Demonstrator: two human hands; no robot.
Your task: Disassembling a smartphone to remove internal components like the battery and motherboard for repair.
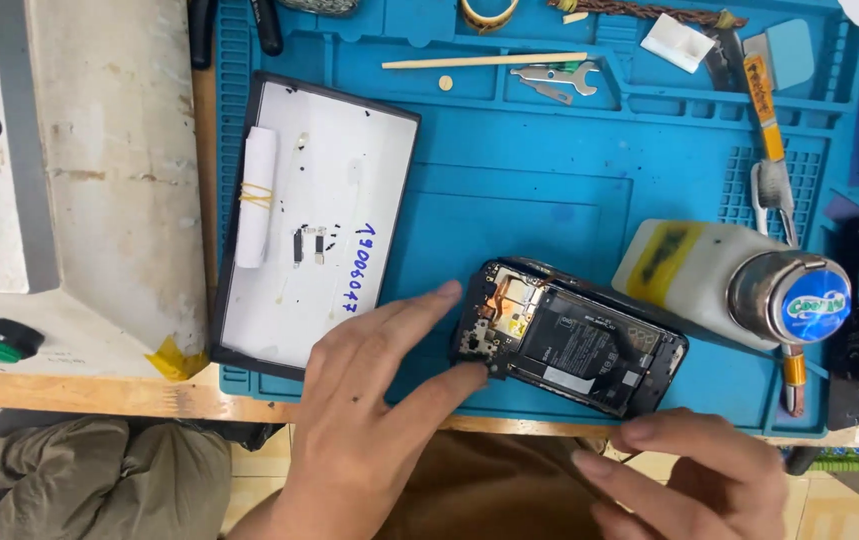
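Seen from above at a repair bench: opened phone [571,340], back cover off, battery and circuit board exposed, lying tilted on a blue work mat [529,170] close to the mat's near edge. Left hand [369,410] reaching in from below, fingers [419,305] spread apart, index stretched along the mat just beside the phone's left end, thumb tip pressing against the phone's lower left corner; nothing clamped. Right hand [689,480] low at the bottom right, off the surface's near edge, fingers loosely together and pointing left, empty, just short of the phone's right end.

Just right of the phone, near its upper right corner, a white plastic bottle [694,275] with a yellow patch, lying on its side, metal-collared cap [794,298] turned toward the camera. Left of the hands, a white board with a black rim [314,220], carrying a rolled white cloth bound with rubber bands [255,195] and a few small dark parts, overhanging the mat's left edge. Wide bare stretch of mat between board, phone and the tool trays along the far edge, offering open room above the phone. Trays at the far edge holding a thin wooden stick [484,61], metal tweezers [554,82] and a yellow-banded tool [761,100]. Grey-white block [99,170] on the wooden surface [89,395] at far left.
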